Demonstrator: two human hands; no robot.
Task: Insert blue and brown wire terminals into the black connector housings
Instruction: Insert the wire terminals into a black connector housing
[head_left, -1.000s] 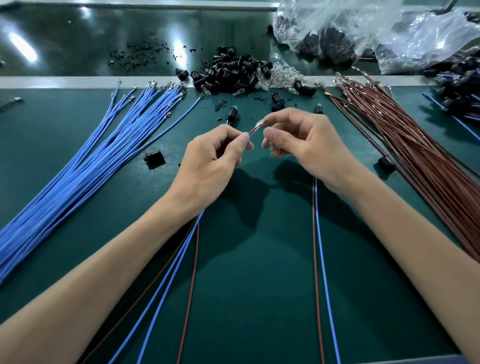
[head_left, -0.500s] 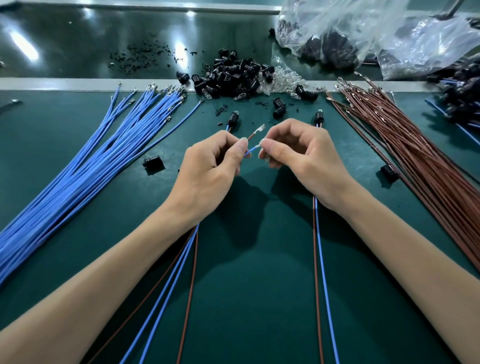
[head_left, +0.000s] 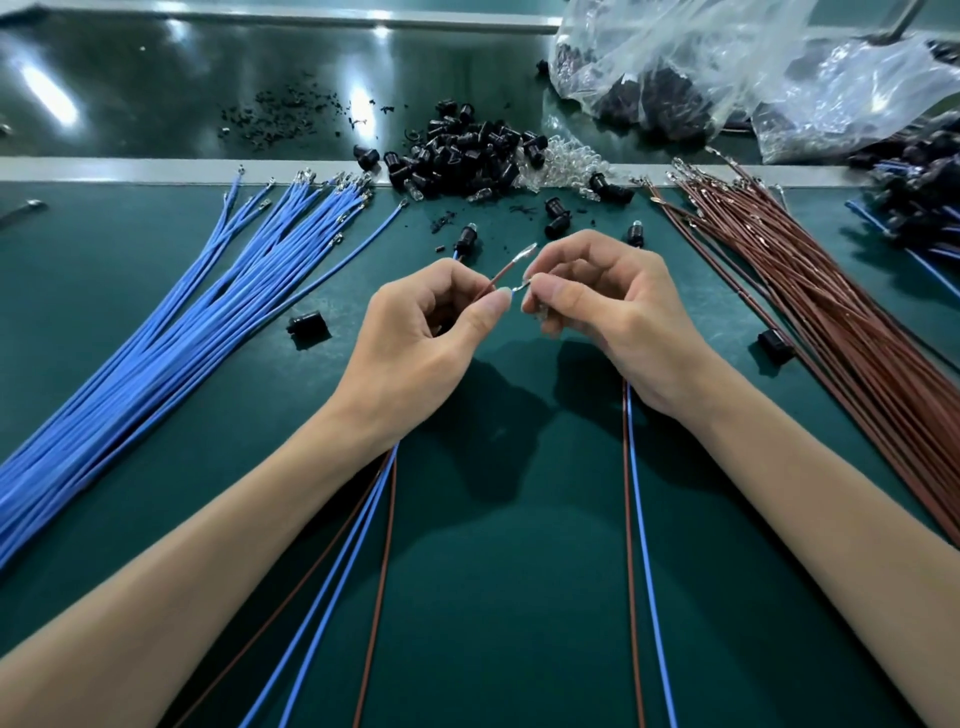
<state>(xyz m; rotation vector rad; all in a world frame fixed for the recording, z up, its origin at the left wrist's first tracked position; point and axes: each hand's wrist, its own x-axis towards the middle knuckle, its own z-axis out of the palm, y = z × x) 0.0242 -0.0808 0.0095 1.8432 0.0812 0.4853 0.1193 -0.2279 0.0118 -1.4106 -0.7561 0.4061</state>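
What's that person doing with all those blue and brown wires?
A person is working with wires at a green table. The left hand pinches a brown wire, its shiny metal end poking up bare. The right hand pinches the metal end of a blue wire right beside it. Loose blue wires lie left, brown wires right, and a pile of black housings waits behind.

I get bright overhead light: white glare streaks on the dark belt (head_left: 156, 104) beyond the green mat (head_left: 493, 597), soft shadows at the mat's middle, wide-angle bending toward its edges, and sharp focus.
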